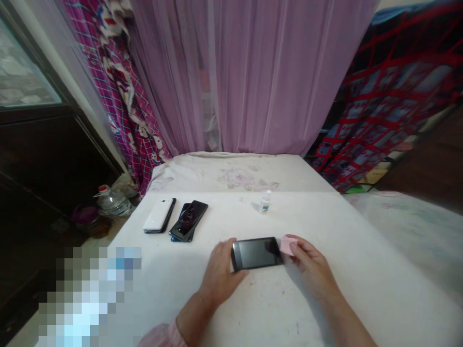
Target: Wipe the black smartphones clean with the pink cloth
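A dark smartphone [257, 253] lies sideways, screen up, above the white tabletop. Around its left end my left hand [221, 270] is closed, with the thumb along the near edge. My right hand [311, 262] pinches a small pink cloth [288, 245] between thumb and fingers, right beside the phone's right end. Whether the cloth touches the phone I cannot tell. Beyond the phone stands a small white bottle [265, 203] with a blue label, upright and apart from both hands.
At the left, a white phone [159, 215] rests on a dark one, and a black phone [192, 219] lies crosswise on a blue-edged one. A purple curtain [267, 77] hangs behind the table. A clear water jug [114, 201] stands lower left; a pixelated patch covers the near-left corner.
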{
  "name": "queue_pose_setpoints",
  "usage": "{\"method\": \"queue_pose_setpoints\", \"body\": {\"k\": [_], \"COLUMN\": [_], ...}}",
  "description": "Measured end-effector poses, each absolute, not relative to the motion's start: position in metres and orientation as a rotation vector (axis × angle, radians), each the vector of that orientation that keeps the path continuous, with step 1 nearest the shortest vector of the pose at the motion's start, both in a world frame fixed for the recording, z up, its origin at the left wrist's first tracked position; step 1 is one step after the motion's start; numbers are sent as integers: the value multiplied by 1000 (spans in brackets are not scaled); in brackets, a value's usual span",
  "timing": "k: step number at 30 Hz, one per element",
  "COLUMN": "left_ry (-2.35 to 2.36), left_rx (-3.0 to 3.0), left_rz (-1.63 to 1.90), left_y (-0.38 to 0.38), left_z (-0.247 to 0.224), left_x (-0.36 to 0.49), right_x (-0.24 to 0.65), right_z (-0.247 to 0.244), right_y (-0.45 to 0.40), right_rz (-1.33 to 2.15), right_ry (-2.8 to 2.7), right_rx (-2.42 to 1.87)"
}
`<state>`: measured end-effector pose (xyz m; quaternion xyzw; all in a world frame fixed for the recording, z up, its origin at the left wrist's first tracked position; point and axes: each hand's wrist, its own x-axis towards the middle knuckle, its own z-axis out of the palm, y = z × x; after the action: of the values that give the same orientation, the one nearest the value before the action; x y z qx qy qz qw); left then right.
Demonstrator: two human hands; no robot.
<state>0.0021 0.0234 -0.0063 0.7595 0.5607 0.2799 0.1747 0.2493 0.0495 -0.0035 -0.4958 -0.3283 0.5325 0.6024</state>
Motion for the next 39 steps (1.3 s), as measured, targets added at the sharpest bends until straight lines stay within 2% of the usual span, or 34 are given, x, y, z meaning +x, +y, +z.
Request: {"method": "queue_pose_setpoints", "body": {"k": [7, 13, 22, 33, 39], "left_ry": [1542, 1494, 1420, 1489, 1502], "left_rx": [2000, 1971, 1923, 2141, 2286], "left_rz": [865, 898, 941, 1021, 737], "left_y": [34, 40, 43, 44, 46], "left_z": [0, 2, -6, -7, -12], "left_x": [2, 0, -2, -1, -10], "right_x": [224, 181, 159, 162, 164], "right_z": [13, 37, 30, 19, 11], "right_y": [59, 75, 73, 70, 73], "right_rz": [1031, 629, 256, 267, 290], "right_ry": [-895, -1510, -1988, -2079, -2146], "right_rx": [-1208, -1046, -1074, -1040, -1132]}}
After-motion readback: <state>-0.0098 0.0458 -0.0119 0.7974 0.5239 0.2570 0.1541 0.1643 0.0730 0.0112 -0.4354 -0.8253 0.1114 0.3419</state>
